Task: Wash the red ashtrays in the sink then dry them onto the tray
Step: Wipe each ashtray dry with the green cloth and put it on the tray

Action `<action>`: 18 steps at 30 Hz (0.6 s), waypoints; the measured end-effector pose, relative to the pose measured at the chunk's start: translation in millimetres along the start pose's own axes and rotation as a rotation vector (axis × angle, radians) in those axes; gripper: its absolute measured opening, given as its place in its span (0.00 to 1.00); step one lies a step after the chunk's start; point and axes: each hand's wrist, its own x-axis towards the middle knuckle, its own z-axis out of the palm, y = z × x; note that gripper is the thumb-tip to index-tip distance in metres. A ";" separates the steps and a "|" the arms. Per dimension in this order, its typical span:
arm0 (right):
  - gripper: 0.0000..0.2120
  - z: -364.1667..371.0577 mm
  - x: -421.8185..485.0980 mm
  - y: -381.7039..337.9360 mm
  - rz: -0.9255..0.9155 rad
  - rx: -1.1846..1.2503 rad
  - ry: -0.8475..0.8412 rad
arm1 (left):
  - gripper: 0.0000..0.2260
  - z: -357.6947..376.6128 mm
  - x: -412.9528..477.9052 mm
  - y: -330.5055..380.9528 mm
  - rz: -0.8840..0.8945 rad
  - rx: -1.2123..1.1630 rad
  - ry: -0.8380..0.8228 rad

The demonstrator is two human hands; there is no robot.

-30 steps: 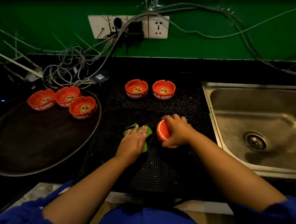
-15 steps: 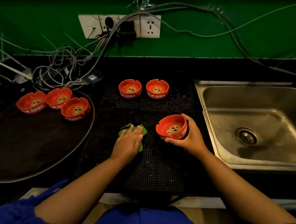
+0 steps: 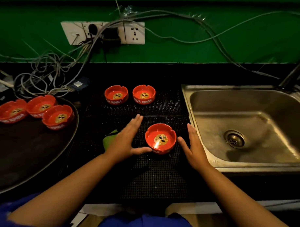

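A red ashtray (image 3: pixel 160 138) stands upright on the black mesh mat (image 3: pixel 160 178), between my two hands. My left hand (image 3: pixel 126 139) is flat with straight fingers just left of it, its thumb near the ashtray's front rim. My right hand (image 3: pixel 193 147) is open just right of it, holding nothing. A green cloth (image 3: pixel 108 139) lies partly hidden under my left hand. Two more red ashtrays (image 3: pixel 116 95) (image 3: pixel 144 94) sit at the back of the mat. Three red ashtrays (image 3: pixel 10 111) (image 3: pixel 41 105) (image 3: pixel 58 116) rest on the dark round tray (image 3: pixel 25 156) at the left.
The steel sink (image 3: pixel 244 126) with its drain (image 3: pixel 234 139) lies to the right of the mat. A tangle of cables (image 3: pixel 45 79) and a wall socket strip (image 3: pixel 104 32) are at the back left, against the green wall.
My right hand set the ashtray down upright on the mat and let go. My left hand lifted off the green cloth and moved right, beside the ashtray.
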 end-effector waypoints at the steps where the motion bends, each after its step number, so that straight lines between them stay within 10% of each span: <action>1: 0.36 0.5 -1.4 1.6 -0.012 -0.012 0.027 | 0.54 3.4 12.0 7.4 0.000 -0.016 -0.101; 7: 0.35 1.4 -6.4 1.3 -0.043 -0.037 0.047 | 0.63 26.4 61.4 23.8 -0.061 0.074 -0.330; 18: 0.36 13.2 5.4 -16.3 -0.052 0.025 0.077 | 0.56 14.3 13.5 23.2 -0.073 0.011 0.026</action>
